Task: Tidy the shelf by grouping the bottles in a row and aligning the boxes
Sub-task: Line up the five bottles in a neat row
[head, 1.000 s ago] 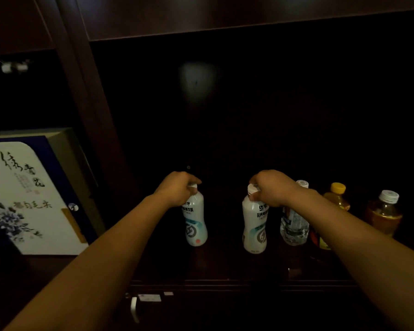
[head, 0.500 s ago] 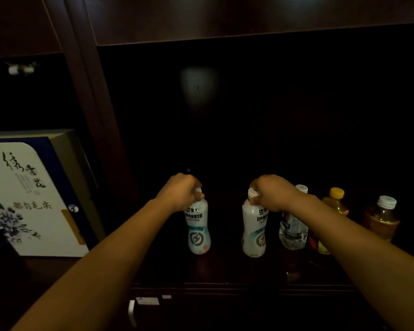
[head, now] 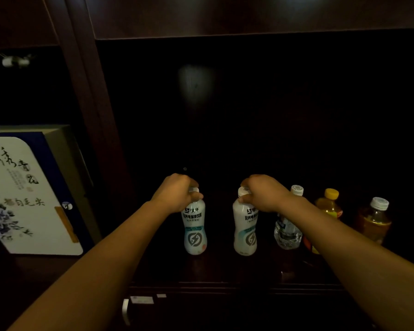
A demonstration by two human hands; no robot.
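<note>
Two white drink bottles stand upright on the dark wooden shelf (head: pixel 225 271). My left hand (head: pixel 175 194) grips the neck and cap of the left white bottle (head: pixel 195 232). My right hand (head: pixel 263 193) grips the top of the right white bottle (head: pixel 245 231). To the right stand a clear water bottle (head: pixel 287 230), a yellow-capped bottle (head: pixel 329 205) and a white-capped amber bottle (head: pixel 374 218), roughly in a row. A white and blue box (head: pixel 26 194) with ink writing and flowers stands in the left compartment.
A dark wooden upright (head: pixel 91 120) separates the box's compartment from the bottles' one. The back of the shelf is very dark. A small white handle (head: pixel 125 311) and labels (head: pixel 141 300) sit on the front edge below.
Both hands keep their hold on the white bottles. The left white bottle has shifted right, a little closer to the right one.
</note>
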